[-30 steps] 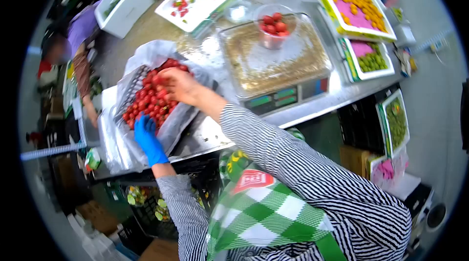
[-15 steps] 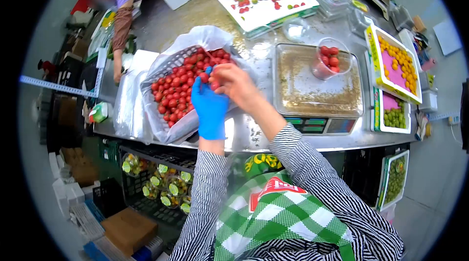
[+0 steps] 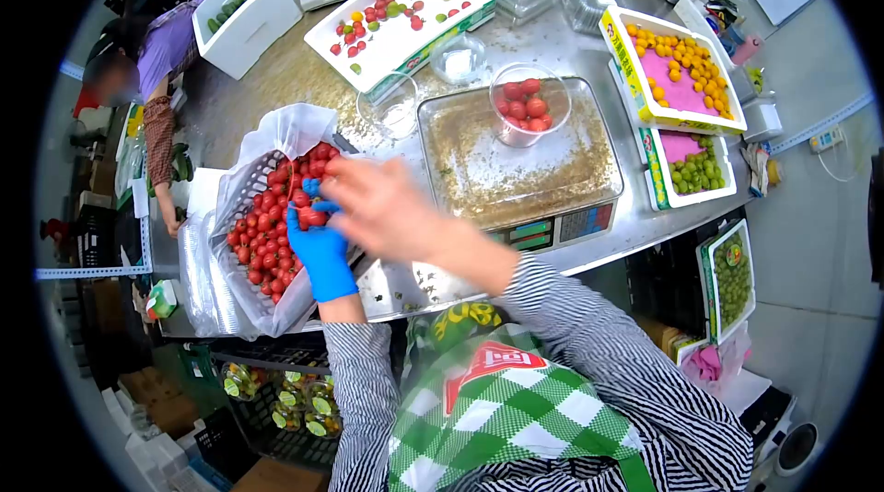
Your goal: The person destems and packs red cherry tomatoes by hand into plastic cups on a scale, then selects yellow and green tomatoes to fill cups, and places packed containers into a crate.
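My left hand (image 3: 318,254), in a blue glove, is over the right side of a lined crate of red cherry tomatoes (image 3: 267,234). Its fingers curl around at least one tomato (image 3: 316,214). Just right of it and partly in front is my bare right hand (image 3: 378,206), smeared by motion; whether its fingers hold anything is unclear. A clear plastic cup (image 3: 505,128) with several red tomatoes (image 3: 523,108) stands upright on the metal pan of a weighing scale (image 3: 470,183), to the right of both hands.
Behind the crate is a white foam tray (image 3: 382,59) of mixed tomatoes. Empty clear tubs (image 3: 458,59) stand near the scale. On the right are boxes of yellow (image 3: 681,59) and green fruit (image 3: 697,174). A co-worker's arm (image 3: 158,146) reaches in at the left.
The camera view has turned to the right, shifting the table leftward in the picture. My right hand's fingers were pinching a tomato beside the left hand; now the hand is blurred by motion.
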### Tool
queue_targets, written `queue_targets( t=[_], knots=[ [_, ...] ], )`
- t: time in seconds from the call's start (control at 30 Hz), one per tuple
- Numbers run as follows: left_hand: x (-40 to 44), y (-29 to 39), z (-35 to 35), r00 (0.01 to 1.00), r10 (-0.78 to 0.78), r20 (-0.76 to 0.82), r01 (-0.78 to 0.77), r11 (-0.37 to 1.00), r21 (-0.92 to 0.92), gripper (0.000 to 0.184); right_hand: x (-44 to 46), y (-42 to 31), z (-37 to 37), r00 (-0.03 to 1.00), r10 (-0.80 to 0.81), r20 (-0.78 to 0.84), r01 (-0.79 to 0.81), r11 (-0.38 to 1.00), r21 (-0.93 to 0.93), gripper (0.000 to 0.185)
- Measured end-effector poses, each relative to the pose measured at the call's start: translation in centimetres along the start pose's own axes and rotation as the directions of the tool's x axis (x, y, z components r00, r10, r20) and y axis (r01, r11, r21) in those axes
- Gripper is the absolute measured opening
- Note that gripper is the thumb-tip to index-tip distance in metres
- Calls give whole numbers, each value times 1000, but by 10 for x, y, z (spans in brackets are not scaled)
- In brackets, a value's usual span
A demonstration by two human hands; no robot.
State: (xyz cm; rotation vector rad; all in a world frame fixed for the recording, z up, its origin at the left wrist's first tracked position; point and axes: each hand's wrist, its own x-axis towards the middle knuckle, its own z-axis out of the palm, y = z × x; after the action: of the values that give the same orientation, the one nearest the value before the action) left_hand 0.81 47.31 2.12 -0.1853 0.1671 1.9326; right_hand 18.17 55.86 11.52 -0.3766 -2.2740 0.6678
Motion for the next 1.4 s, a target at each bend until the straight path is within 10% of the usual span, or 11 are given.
queue_targets(
  t=[0.03, 0.1, 0.27, 0.37, 0.53, 0.7, 0.77, 0.83, 0.97, 1.4],
  knots=[
    [9, 16, -13, 1000, -16, 4, 16, 960, -281, 50, 0, 24, -25, 995, 20, -100, -13, 997, 70, 35],
    [4, 14, 4, 985, 69, -156, -89, 988, -124, 45, -12, 70, -73, 952, 132, -275, -173, 976, -133, 29],
    [-17, 37, 9, 883, 374, -282, -185, 832, 523, 38, -30, 133, -146, 871, 487, 66, -331, 681, -654, 21],
    [-37, 44, 24, 629, 776, -57, -58, 119, 991, 41, -22, 138, -148, 820, 547, 167, -296, 657, -693, 22],
    [-65, 92, 17, 353, 799, 487, 294, -588, 753, 36, -22, 156, -148, 838, 493, 232, -222, 698, -681, 24],
    [-81, 96, 32, 299, 850, 434, 316, -518, 795, 38, -16, 150, -150, 816, 499, 291, -231, 744, -627, 29],
    [-88, 89, 57, 408, 906, -115, -109, 173, 979, 41, -12, 148, -150, 846, 470, 252, -237, 756, -611, 23],
    [-101, 108, 53, 940, 340, -14, -327, 913, 242, 44, -11, 147, -148, 856, 469, 219, -262, 758, -598, 25],
    [-93, 52, 68, 960, 264, 91, -259, 964, -65, 53, -18, 151, -141, 877, 448, 174, -280, 770, -574, 24],
    [-61, -39, 88, 982, 55, 183, -30, 991, -133, 58, -15, 158, -136, 863, 494, 106, -328, 708, -625, 18]
  ],
)
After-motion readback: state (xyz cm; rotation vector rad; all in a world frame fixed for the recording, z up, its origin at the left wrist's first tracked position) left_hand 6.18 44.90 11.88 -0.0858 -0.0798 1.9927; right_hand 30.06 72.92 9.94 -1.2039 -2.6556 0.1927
